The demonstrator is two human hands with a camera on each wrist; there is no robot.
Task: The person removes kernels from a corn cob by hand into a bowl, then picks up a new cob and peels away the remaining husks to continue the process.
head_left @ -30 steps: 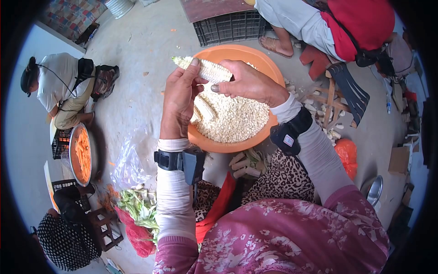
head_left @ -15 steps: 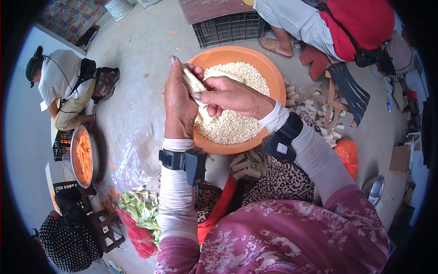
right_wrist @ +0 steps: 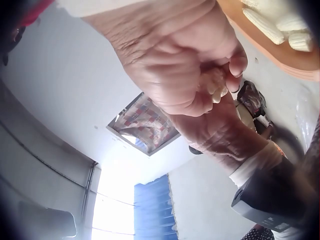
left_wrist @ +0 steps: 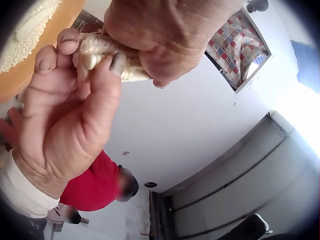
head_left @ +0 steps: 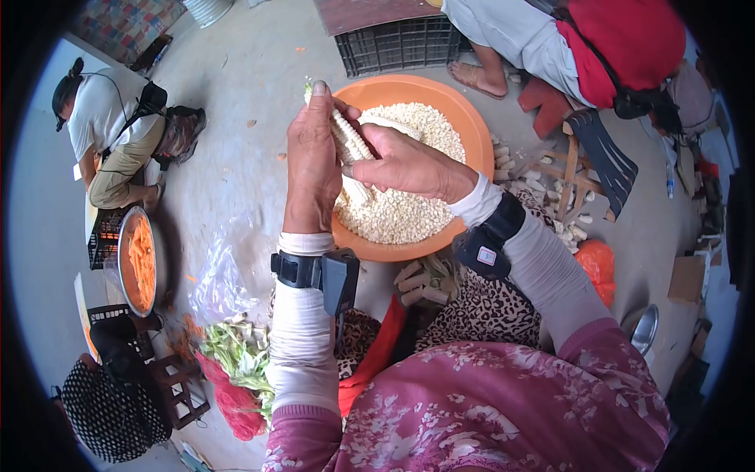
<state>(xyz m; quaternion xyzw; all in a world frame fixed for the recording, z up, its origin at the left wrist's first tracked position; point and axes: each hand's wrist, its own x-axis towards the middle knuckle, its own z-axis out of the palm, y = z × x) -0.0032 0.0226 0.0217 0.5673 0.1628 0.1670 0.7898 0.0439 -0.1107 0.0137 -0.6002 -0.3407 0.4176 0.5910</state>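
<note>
A cob of white corn point(head_left: 351, 140) is held at a slant between both hands, over the near-left part of an orange tub point(head_left: 474, 130). The left hand point(head_left: 311, 157) grips the cob with its thumb along the upper side, covering part of it. Around the lower part curls the right hand point(head_left: 413, 164); in the left wrist view its thumb point(left_wrist: 102, 97) presses on the kernels at the cob's end. The right wrist view shows that end point(right_wrist: 215, 86) inside the right hand's curled fingers. Loose kernels point(head_left: 421, 208) fill the tub, with whole cobs point(right_wrist: 265, 26) lying on them.
Stripped cobs point(head_left: 562, 189) lie scattered on the floor around a low wooden stool point(head_left: 572, 177). Green husks point(head_left: 240, 354) and a clear plastic bag point(head_left: 224, 279) are at left. A black crate point(head_left: 401, 49) stands behind the tub. Other people sit around, one beside a basin of orange strips point(head_left: 141, 256).
The cob has swung from lying nearly level between the hands to a steeper slant. The right hand has come lower and left, and the left thumb now points upward along the cob.
</note>
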